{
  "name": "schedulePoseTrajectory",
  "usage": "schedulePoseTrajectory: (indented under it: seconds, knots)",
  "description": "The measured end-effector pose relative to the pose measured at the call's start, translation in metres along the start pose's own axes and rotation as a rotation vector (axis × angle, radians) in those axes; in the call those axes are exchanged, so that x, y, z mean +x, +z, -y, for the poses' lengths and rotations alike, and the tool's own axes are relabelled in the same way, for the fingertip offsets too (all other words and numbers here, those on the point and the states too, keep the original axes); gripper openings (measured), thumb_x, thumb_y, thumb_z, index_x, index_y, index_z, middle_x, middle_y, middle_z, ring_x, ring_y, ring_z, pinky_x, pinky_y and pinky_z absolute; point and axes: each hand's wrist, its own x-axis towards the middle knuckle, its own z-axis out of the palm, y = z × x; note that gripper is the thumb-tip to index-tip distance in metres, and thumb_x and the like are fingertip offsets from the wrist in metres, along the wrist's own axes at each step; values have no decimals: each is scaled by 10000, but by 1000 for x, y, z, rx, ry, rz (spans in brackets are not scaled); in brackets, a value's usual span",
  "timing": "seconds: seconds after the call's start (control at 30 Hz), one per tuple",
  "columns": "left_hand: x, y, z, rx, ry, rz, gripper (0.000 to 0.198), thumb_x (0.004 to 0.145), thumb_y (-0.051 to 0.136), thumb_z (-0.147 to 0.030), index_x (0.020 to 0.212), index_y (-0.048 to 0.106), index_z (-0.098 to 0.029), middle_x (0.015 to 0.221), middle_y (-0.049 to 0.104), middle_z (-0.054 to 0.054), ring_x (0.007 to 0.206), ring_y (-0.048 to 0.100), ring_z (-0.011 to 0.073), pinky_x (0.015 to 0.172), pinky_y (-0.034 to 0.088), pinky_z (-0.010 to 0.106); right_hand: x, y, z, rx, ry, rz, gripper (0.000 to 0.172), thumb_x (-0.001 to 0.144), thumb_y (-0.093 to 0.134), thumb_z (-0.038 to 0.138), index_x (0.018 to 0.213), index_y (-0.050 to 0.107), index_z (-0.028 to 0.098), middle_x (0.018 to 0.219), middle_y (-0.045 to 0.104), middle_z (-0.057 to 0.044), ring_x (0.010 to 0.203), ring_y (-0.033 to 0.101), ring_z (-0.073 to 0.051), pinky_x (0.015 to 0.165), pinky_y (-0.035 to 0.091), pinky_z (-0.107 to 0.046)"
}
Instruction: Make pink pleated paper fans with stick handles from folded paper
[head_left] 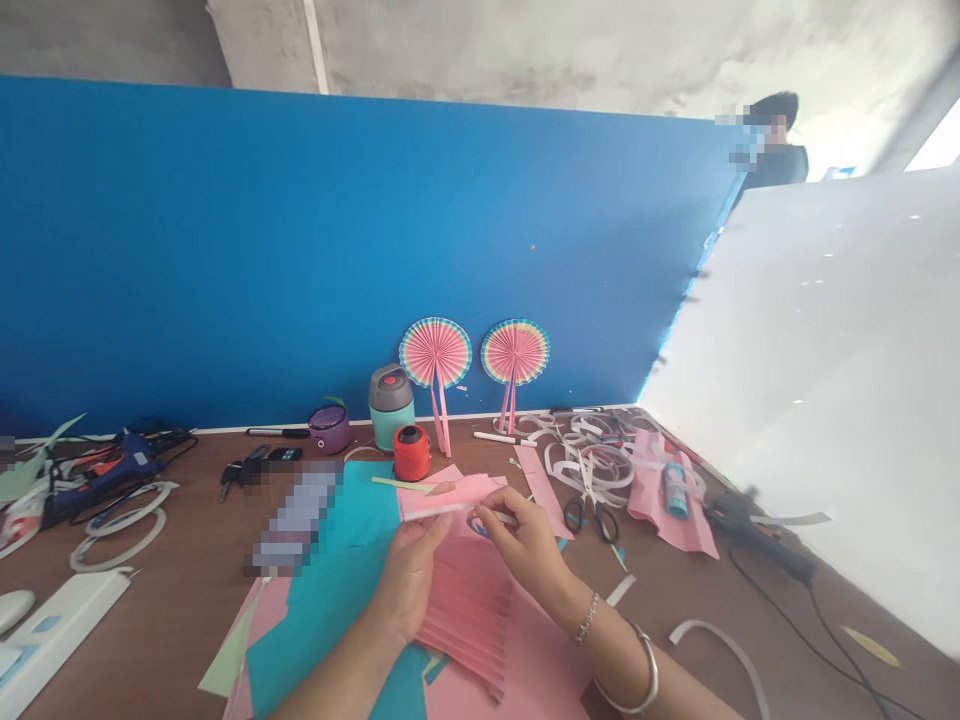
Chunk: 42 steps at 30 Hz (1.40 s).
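My left hand (409, 570) is closed on a pink pleated paper (469, 620), thumb on top near its far edge. A narrow white strip (433, 513) runs along that edge. The paper's accordion folds hang down toward me over sheets of teal paper (367, 535) and pink paper (551, 665). At the right end of the edge, my right hand (525, 545) pinches a thin, whitish curled strip with thumb and forefinger. Its exact material is hard to make out. A bracelet and a bangle circle my right wrist.
Two round paper fans (436, 352) lean on the blue partition (300, 250). Nearby stand a teal-grey bottle (392, 410), red thread spool (412, 453) and purple cup (330, 430). Scissors (591, 500), white strip coils (600, 465) and a black glue gun (761, 535) lie right; a power strip (64, 635) left.
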Motion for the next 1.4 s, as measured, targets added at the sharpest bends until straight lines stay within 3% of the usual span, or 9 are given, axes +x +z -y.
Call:
schedulePoseTrajectory:
  seconds: [0.27,0.63,0.87,1.17,1.3,1.4]
  knots:
    - [2,-1,4,35,-22,-69,450,776,627,-423,1136,641,-154,1102,679,108,1127,552,268,1017,366,396,-2,2,-4,-152,-65,3,196,841,531,355,761,602,191,726,671,-35,634,610,-149,565,471,-226]
    - [3,-1,3,60,49,-88,440,824,578,-400,1220,581,-207,1259,593,75,1227,474,259,1073,320,410,-2,1,-2,-197,-12,-39,149,811,520,309,795,631,211,684,671,-25,598,613,-162,534,458,-241]
    - [2,-1,1,71,68,-87,456,827,573,-413,1235,567,-210,1255,596,76,1229,473,264,1079,315,427,-1,-1,6,-180,-14,-32,240,826,482,256,1052,546,208,820,659,-39,726,635,-176,634,475,-270]
    - [1,-2,-4,173,137,-148,431,819,576,-430,1188,606,-209,1274,583,73,1276,415,269,1070,332,405,0,-6,16,-244,-40,-3,225,841,433,238,1033,542,195,670,557,5,631,550,-154,561,406,-245]
    - [-1,-3,-5,215,157,-176,394,824,566,-427,1142,637,-205,1315,547,65,1310,364,266,1088,301,388,0,-7,13,-230,-53,4,238,834,409,199,1038,531,203,717,576,0,591,524,-139,523,382,-234]
    - [-2,-5,-5,242,174,-188,404,816,582,-408,1169,617,-215,1306,556,56,1309,366,261,1092,291,383,0,-7,11,-322,-89,-20,246,828,399,180,1038,525,204,779,615,-20,631,551,-153,593,407,-264]
